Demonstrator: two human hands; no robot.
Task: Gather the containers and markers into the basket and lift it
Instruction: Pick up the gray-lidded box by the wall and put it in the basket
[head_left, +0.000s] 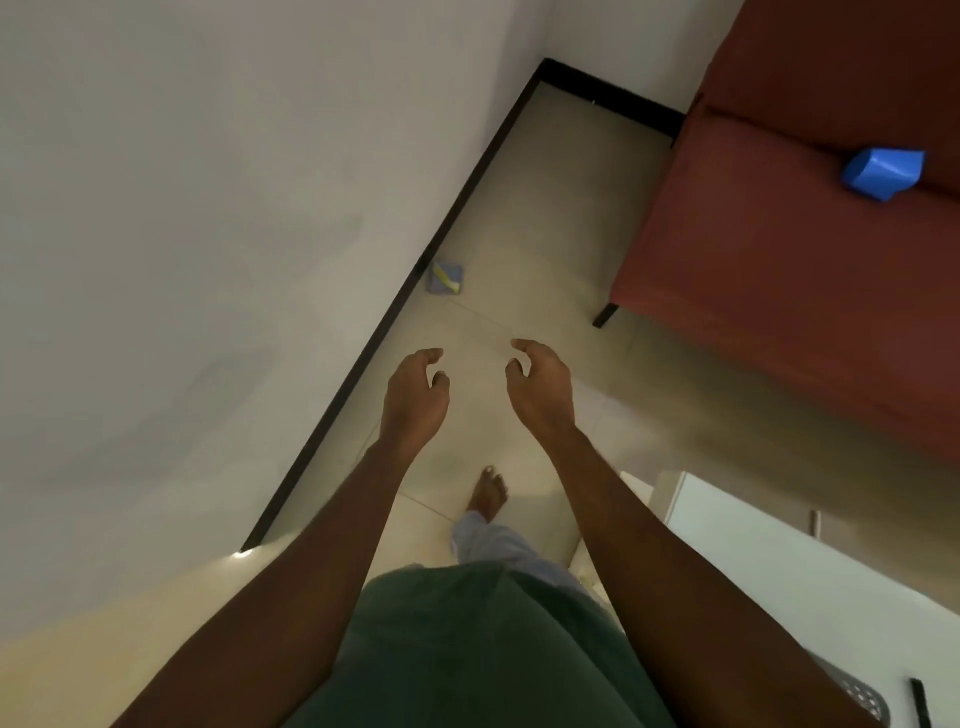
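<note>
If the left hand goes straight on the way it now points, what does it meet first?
Probably the small blue box on the floor, but the left hand is held higher, so depth is unclear.

A grey perforated plastic basket (860, 696) peeks in well behind the right hand (540, 389), a slim black marker (919, 701) just beside it, and a blue plastic container (883, 171) lies tipped far beyond that hand.

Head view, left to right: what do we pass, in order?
White wall → left hand → right hand → red sofa, with the blue container on it near the right edge. The small blue-and-yellow item on the floor is left out because it sits level with the left hand.
</note>
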